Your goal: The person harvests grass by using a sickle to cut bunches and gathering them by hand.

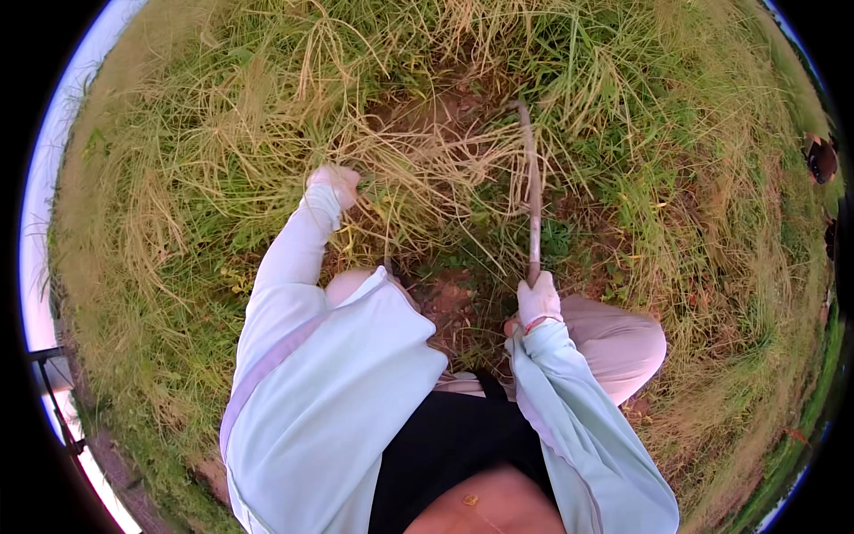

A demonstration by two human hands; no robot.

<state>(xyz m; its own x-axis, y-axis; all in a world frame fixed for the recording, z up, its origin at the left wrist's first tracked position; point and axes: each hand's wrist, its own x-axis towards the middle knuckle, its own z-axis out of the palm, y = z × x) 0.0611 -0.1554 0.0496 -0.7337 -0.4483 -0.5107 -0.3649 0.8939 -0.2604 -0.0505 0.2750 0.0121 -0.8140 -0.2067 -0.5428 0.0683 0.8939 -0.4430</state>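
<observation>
My right hand [539, 299], in a pale glove, is closed around the handle of a long, bent-tipped hand tool [534, 187], apparently a sickle. The tool reaches away from me, and its tip curves left near bare soil. Dry seed-headed grass stalks [434, 157] lie against its left side. Further left, my gloved left hand [333, 185] is curled low in the grass, with stalks fanning out beside it towards the tool. Its fingers are mostly hidden, but it appears to grip a bunch of grass.
Reddish soil [450, 297] shows between my knees, and my right knee [617, 344] is bent beside the tool hand. Tall grass [200, 133] surrounds me. At the far right edge is a dark object [822, 160], too distorted to name. A dark metal frame [53, 394] stands at the left rim.
</observation>
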